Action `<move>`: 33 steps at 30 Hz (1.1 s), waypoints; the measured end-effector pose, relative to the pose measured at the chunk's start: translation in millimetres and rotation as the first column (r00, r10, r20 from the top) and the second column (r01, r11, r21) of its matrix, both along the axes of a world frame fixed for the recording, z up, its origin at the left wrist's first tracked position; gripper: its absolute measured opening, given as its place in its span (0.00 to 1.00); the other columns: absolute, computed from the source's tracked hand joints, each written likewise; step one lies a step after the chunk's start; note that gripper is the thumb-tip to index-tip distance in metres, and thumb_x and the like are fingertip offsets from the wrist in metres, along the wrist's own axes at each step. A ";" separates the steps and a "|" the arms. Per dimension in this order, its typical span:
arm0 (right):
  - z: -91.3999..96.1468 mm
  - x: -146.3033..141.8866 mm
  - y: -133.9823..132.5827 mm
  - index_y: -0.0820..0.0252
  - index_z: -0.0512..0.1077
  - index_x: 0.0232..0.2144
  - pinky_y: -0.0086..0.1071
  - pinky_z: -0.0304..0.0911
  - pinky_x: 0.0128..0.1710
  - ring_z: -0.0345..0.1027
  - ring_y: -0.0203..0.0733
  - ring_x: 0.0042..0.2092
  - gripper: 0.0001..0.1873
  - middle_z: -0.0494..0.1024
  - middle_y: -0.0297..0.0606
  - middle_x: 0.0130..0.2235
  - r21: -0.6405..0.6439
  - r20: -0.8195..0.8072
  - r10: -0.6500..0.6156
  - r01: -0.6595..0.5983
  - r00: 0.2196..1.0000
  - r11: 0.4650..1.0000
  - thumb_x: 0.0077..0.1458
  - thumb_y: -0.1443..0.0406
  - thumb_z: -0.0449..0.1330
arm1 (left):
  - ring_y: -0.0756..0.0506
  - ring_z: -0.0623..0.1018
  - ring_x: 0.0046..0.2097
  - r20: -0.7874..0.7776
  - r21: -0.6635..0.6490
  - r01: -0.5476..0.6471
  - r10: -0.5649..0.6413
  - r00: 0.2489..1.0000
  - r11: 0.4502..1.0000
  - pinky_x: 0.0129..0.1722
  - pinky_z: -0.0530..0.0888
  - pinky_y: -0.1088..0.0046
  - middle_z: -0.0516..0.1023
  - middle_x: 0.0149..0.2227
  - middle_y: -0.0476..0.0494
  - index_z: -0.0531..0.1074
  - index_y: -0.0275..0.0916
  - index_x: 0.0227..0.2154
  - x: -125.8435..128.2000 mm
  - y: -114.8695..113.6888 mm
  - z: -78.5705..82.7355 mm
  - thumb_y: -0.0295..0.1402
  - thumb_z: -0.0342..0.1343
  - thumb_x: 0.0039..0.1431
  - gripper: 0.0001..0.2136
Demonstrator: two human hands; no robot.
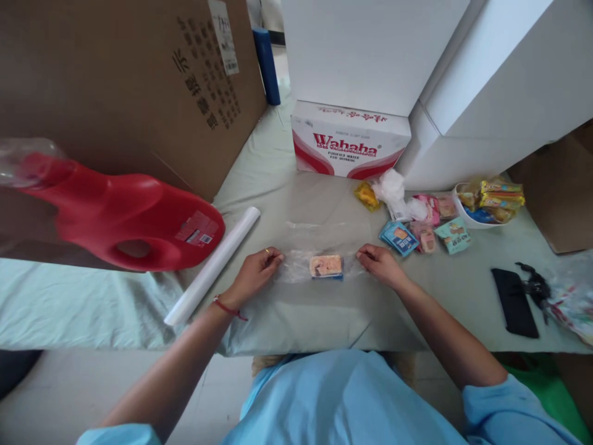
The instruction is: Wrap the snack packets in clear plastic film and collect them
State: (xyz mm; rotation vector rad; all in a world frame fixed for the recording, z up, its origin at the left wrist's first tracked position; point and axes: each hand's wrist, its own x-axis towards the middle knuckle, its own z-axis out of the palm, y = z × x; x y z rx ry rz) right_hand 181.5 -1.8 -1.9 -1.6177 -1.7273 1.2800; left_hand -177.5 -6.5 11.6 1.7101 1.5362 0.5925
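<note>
A sheet of clear plastic film point(296, 267) lies across the table in front of me, with a small snack packet point(326, 266) in its middle, biscuit-coloured on top and blue at the lower edge. My left hand point(259, 269) pinches the film's left end between thumb and fingers. At the opposite end, my right hand point(378, 262) grips the film in the same way. A white roll point(213, 266) lies slanted to the left of my left hand. Blue snack packets point(399, 238) lie just beyond my right hand.
A large red bottle point(139, 216) lies at the left against a brown cardboard box point(115, 80). A Wahaha water carton point(349, 141) stands at the back. To the right are a white tub point(482, 217) of wrapped snacks, a teal packet point(453, 235) and a black phone point(514, 303).
</note>
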 end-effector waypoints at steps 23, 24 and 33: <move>43.7 -89.6 -9.3 0.54 0.76 0.56 0.37 0.66 0.57 0.70 0.45 0.57 0.17 0.78 0.42 0.59 0.262 0.473 0.386 -0.545 0.792 0.797 0.69 0.70 0.56 | 0.34 0.75 0.52 -0.160 0.529 -0.328 0.472 0.867 0.783 0.58 0.70 0.50 0.78 0.45 0.33 0.76 0.39 0.43 15.7 -26.4 22.4 0.38 0.49 0.69 0.12; 42.3 -89.4 -9.0 0.55 0.74 0.59 0.37 0.66 0.57 0.71 0.45 0.58 0.19 0.79 0.43 0.58 0.256 0.440 0.374 -0.513 0.817 0.819 0.68 0.70 0.57 | 0.35 0.75 0.53 -0.146 0.583 -0.280 0.438 0.887 0.762 0.59 0.69 0.51 0.78 0.46 0.35 0.76 0.40 0.44 25.2 -36.8 25.6 0.35 0.50 0.69 0.11; 32.7 -66.0 3.5 0.61 0.63 0.68 0.35 0.70 0.49 0.77 0.42 0.47 0.33 0.81 0.45 0.51 0.232 0.111 0.412 -0.427 0.904 0.874 0.61 0.71 0.58 | 0.38 0.76 0.58 -0.330 0.449 0.224 -0.073 0.941 0.865 0.55 0.72 0.55 0.81 0.59 0.38 0.77 0.42 0.57 103.2 -51.6 -0.8 0.18 0.48 0.61 0.26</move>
